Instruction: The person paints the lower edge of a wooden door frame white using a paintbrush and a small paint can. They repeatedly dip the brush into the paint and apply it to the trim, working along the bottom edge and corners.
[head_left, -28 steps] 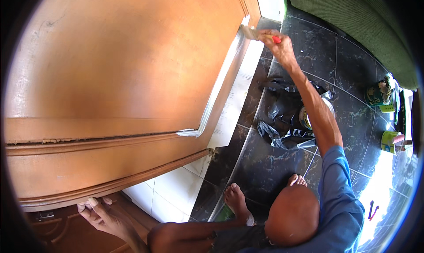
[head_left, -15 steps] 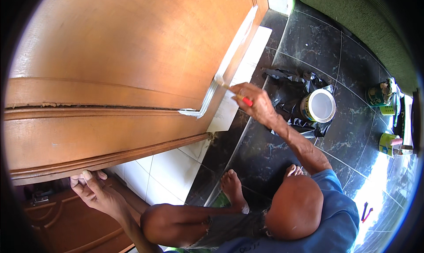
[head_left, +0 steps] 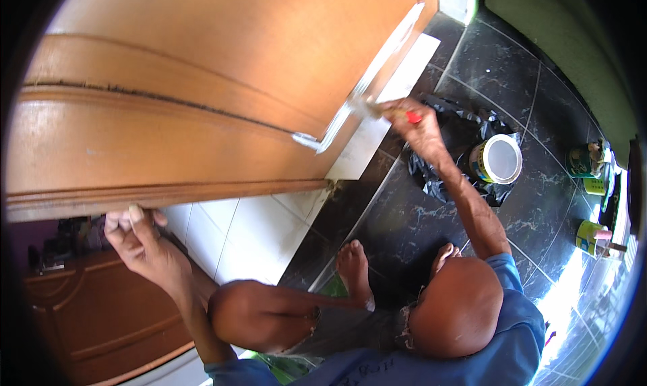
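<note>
A brown wooden door [head_left: 256, 136] with moulded panel edges fills the upper left. Along its moulding runs an L-shaped stripe of wet-looking white paint [head_left: 387, 52]. My right hand [head_left: 421, 135] is closed around a paintbrush [head_left: 369, 109] with a red handle end; its bristles, blurred by motion, meet the painted moulding. At the lower left, my left hand [head_left: 151, 251] grips the door's near edge, thumb on one side and fingers bent behind. A white sheet [head_left: 354, 150] lies on the floor beneath the door's edge.
An opened paint can [head_left: 496, 160] with a pale inside stands on crumpled black plastic [head_left: 431, 177] right of my right forearm. A dark green can [head_left: 581, 161] and a lime-green container [head_left: 588, 238] holding tools stand at far right. Dark tiles [head_left: 499, 55] cover the floor.
The view has shifted, so the door sits higher and further right. My right hand with the paintbrush has stayed at the moulding, and the brush is now blurred. My left hand still holds the door.
</note>
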Motion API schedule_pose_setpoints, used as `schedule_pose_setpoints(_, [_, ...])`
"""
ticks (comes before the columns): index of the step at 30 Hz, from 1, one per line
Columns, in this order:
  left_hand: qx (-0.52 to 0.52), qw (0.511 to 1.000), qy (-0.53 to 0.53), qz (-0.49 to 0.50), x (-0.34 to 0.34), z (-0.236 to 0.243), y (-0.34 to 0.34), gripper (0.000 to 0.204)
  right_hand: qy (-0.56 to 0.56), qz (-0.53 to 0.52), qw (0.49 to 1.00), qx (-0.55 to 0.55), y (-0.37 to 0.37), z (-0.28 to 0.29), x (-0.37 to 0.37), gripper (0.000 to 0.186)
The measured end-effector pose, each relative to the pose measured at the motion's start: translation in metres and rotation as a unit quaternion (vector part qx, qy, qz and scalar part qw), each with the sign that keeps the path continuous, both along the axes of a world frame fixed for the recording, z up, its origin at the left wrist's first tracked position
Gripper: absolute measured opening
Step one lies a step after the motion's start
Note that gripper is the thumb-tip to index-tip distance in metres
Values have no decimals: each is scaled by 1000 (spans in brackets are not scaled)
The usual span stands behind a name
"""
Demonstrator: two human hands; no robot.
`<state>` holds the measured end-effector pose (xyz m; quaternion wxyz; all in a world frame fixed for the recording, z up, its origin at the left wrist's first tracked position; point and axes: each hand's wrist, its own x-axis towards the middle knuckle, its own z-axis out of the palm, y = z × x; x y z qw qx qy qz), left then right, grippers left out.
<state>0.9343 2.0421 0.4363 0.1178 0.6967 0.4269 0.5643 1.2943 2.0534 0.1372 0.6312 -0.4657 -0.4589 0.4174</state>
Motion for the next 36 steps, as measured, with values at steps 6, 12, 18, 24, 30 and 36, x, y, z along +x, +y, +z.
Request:
schedule_pose_setpoints(6, [2, 1000, -3, 8, 3, 2, -1, 15, -129, -30, 991, -30, -20, 19, -31, 23])
schedule_pose_setpoints(12, [2, 1000, 4, -5, 4, 1, 0, 15, 45, 7, 982, -181, -34, 19, -69, 25])
schedule_pose_setpoints(18, [-4, 1000, 2, 0, 6, 1, -1, 19, 31, 72, 985, -152, -21, 57, -75, 25])
schedule_pose_setpoints(24, [0, 1000, 1, -3, 7, 4, -3, 19, 7, 157, 986, -53, -13, 123, -56, 21])
schedule_pose_setpoints(30, [1, 1000, 7, -4, 6, 1, -2, 14, 25, 158, 986, 50, -6, 152, -33, 27])
schedule_pose_setpoints(36, [2, 1000, -2, -10, 9, 4, -1, 11, -36, 185, 982, 9, -5, 97, -12, 22])
